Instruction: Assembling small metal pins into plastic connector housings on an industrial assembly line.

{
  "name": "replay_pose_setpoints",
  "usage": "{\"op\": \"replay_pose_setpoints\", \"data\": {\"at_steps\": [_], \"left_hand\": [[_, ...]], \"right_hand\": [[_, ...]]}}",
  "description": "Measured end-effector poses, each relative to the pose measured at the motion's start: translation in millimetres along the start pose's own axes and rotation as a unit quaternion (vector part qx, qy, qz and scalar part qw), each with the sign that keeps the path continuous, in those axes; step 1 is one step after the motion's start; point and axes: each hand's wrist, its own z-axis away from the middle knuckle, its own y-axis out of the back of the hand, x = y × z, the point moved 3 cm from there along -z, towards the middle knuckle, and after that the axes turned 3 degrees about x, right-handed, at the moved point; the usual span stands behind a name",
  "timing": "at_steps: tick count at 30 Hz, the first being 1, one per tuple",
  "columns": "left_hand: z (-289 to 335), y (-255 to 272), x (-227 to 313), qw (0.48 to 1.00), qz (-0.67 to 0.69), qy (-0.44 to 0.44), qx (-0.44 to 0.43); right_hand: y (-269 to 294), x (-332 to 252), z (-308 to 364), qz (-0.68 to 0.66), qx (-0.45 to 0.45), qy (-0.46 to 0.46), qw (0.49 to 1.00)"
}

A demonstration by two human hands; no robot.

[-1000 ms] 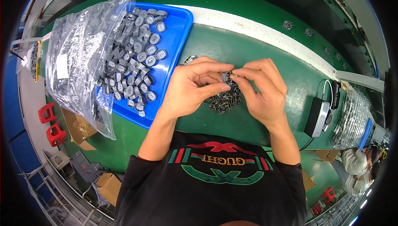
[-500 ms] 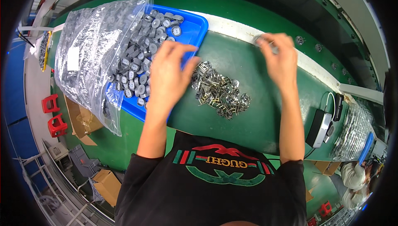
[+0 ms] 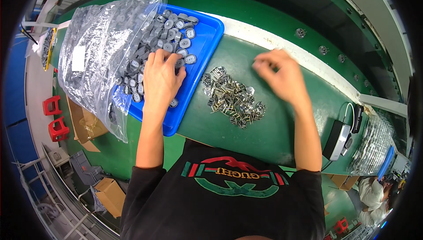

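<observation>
My left hand [image 3: 162, 79] is over the blue tray [image 3: 210, 33], its fingers bent down among a heap of grey round plastic parts [image 3: 169, 35]. Between its index finger and thumb sits one grey round plastic part [image 3: 179, 63]. My right hand [image 3: 284, 76] hovers above the green table to the right, thumb and index fingertip brought together in a ring; no piece shows in it. Between my hands lies a pile of small round pieces with metal pins [image 3: 235, 99], touched by neither hand.
A clear plastic bag [image 3: 103, 55] of grey parts lies over the tray's left side. Beyond the table's white edge [image 3: 255, 37], several pinned pieces [image 3: 323, 49] stand spaced along a green strip. A black-and-silver device [image 3: 337, 139] with a cable and a bubble-wrap stack [image 3: 372, 143] are at right.
My left hand has moved left and down onto the grey parts. My right hand has come back from the white edge, and the piece it held no longer shows in it. Pieces on the strip have shifted.
</observation>
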Motion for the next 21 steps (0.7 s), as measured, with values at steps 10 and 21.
{"op": "replay_pose_setpoints", "data": {"at_steps": [10, 21], "left_hand": [[0.2, 3.0, -1.0, 0.991, 0.121, 0.053, 0.007], [2.6, 10.0, 63.9, 0.9, 0.428, 0.055, -0.059]], "right_hand": [[-3.7, 0.4, 46.6, -0.12, -0.018, -0.066, 0.99], [0.2, 2.5, 77.0, -0.012, 0.115, 0.013, 0.993]]}}
